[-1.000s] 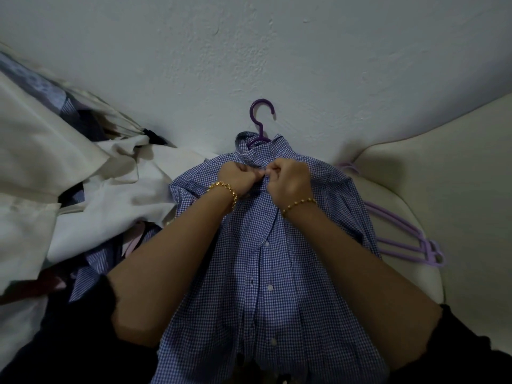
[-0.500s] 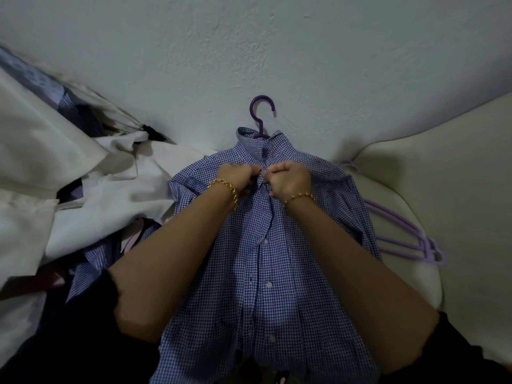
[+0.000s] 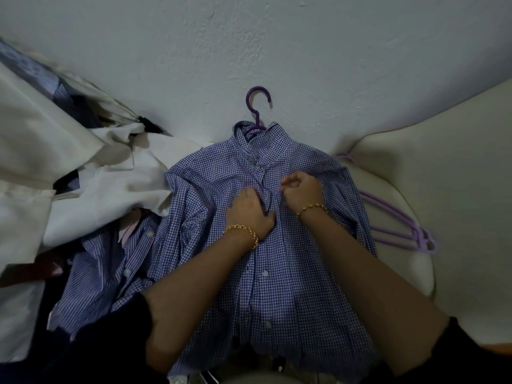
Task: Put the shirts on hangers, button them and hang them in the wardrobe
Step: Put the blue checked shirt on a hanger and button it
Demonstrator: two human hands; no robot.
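Gingham shirt (image 3: pixel 277 300) lies flat on its purple hanger (image 3: pixel 256 119), with the left hand (image 3: pixel 249 212) and right hand (image 3: pixel 302 187) both pinching its placket below the collar; heaped white clothes (image 3: pixel 116 184) crowd left, lilac hangers (image 3: pixel 422 238) right.

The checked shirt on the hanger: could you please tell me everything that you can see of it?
The checked shirt is blue and white, of light woven cloth. It lies front up on a purple hanger, whose hook sticks out above the raised collar. White buttons run down its front. The left hand and the right hand both grip the front edges at chest height. On the person's left it lies against a striped shirt.
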